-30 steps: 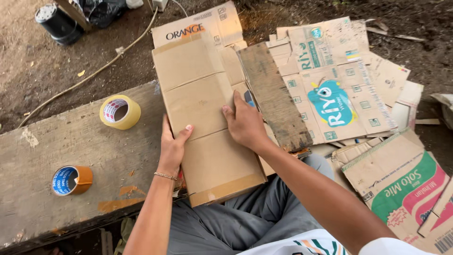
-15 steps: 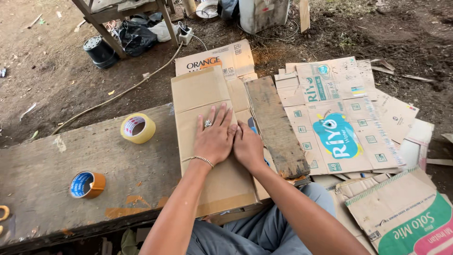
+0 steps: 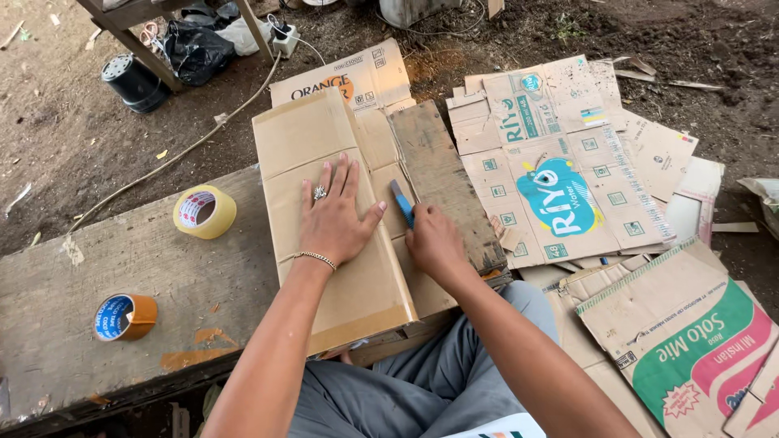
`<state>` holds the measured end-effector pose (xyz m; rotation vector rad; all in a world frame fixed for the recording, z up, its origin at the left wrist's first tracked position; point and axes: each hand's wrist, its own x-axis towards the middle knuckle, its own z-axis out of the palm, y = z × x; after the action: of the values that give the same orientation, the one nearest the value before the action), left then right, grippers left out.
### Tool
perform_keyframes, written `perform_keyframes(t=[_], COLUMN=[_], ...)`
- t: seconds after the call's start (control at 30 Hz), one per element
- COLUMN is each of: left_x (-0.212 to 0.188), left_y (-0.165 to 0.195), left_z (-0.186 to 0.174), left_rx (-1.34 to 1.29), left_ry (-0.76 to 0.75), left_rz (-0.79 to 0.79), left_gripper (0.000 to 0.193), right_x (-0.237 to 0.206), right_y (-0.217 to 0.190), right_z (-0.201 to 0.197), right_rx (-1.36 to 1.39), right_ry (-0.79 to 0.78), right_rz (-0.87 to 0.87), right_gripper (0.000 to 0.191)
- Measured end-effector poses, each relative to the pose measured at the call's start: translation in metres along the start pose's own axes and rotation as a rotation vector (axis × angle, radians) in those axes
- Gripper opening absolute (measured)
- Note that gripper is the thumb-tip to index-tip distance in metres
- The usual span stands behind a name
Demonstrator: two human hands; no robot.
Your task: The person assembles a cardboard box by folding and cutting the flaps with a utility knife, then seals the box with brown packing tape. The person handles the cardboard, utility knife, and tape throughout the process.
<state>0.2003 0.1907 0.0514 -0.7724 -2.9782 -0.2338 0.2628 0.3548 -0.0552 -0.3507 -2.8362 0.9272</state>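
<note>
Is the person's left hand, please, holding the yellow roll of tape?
No, the left hand lies flat on the folded brown cardboard sheet, while the yellow roll of tape sits apart on the wooden board.

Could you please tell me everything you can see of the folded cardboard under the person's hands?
The folded cardboard is plain brown and flattened, with a crease across its upper part and tan tape along its near edge. It lies on the wooden bench, over more cardboard. The left hand presses flat on it; the right hand holds a blue cutter at its right edge.
</note>
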Motion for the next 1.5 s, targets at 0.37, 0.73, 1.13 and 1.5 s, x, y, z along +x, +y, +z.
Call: perform_keyframes(t=[0.37,0.73,1.13,1.5], left_x=[0.004,0.006,-0.014,-0.035], left_y=[-0.012,-0.025,-0.026,-0.084], left_z=[0.016,0.002,-0.027,-0.017], left_rx=[-0.060,-0.114,-0.182,-0.316], left_ry=[0.202,0.030,0.129,0.153], left_rz=[-0.032,-0.081,-0.325,-0.212], left_gripper=[0.083,0.068,0.100,0.075], right_x=[0.076,0.157,0.212,0.188], right_y=[-0.032,-0.058,-0.124,-0.126], right_z=[0.019,0.028,0.023,0.022], right_rx=[0.492,0.186,-0.065,-0.047], right_ry=[0.088,0.369,-0.111,0.160], right_rz=[0.229,-0.120,0.127,-0.068], right_gripper=[0.055,0.040,0.104,0.078])
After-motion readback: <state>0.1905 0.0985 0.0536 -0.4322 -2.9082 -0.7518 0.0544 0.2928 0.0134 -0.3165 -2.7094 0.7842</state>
